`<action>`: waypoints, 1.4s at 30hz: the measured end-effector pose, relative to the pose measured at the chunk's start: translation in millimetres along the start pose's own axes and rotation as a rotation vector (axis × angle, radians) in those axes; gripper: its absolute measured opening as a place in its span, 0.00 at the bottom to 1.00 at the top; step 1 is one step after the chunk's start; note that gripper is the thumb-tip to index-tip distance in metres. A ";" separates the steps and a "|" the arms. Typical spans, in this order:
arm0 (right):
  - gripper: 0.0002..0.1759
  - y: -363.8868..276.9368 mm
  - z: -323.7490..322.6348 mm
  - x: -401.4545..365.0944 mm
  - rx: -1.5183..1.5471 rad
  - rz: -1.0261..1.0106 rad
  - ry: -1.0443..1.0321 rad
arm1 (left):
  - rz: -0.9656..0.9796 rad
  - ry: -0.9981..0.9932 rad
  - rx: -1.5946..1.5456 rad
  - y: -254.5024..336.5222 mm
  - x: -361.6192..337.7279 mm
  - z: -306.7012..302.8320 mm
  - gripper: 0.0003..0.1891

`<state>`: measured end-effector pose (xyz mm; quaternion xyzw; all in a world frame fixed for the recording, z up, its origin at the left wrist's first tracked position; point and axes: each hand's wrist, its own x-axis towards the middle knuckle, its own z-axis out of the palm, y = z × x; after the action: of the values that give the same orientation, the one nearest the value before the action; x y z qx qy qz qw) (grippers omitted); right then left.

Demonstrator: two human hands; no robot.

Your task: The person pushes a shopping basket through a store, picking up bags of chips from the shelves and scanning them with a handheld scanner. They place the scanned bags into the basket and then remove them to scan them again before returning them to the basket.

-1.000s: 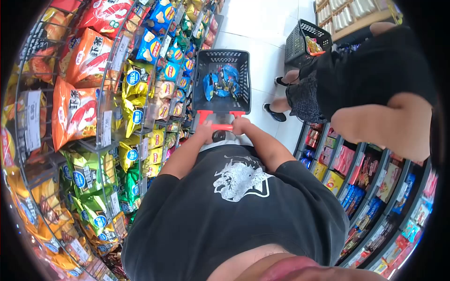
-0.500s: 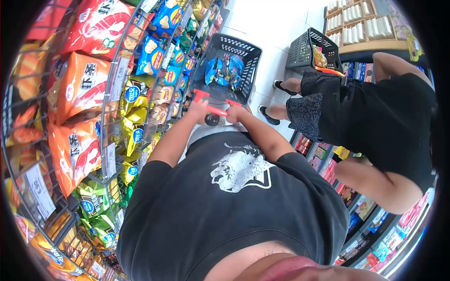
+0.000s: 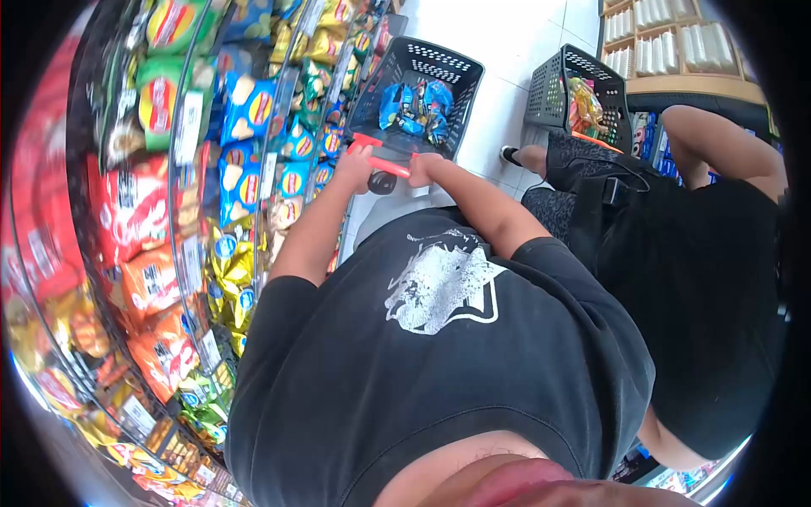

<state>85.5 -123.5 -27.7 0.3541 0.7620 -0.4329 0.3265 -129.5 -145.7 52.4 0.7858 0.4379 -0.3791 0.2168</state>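
My left hand [image 3: 353, 167] and my right hand [image 3: 427, 170] both grip the red handle [image 3: 382, 158] of a black rolling shopping basket [image 3: 456, 76] in front of me. Several blue snack packets [image 3: 414, 106] lie inside the basket. The basket stands on the white tiled floor of a store aisle, close to the snack rack on my left.
A wire rack of chip bags [image 3: 194, 169] fills the left side. Another person in black [image 3: 701, 279] stands close on my right, beside a second black basket [image 3: 583, 89] with goods. Wooden shelving [image 3: 676, 51] stands at the far right, white floor [image 3: 507, 34] ahead.
I have moved forward along the aisle with the basket. The rack bags slid past on the left, and the other person is now nearer beside me.
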 end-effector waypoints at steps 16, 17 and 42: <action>0.23 117.6 -141.7 11.8 -0.006 -0.028 -0.014 | -0.030 0.016 -0.086 -30.5 102.6 -130.5 0.23; 0.23 124.3 -153.3 17.9 0.010 -0.035 -0.031 | -0.033 0.027 -0.086 -37.4 110.1 -138.6 0.22; 0.24 349.9 -423.6 69.9 0.229 -0.126 -0.179 | -0.109 -0.039 -0.127 -117.8 331.7 -382.6 0.22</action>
<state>254.8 402.9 -59.3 0.3002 0.6963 -0.5664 0.3229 34.5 347.0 27.5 0.7380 0.4989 -0.3769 0.2537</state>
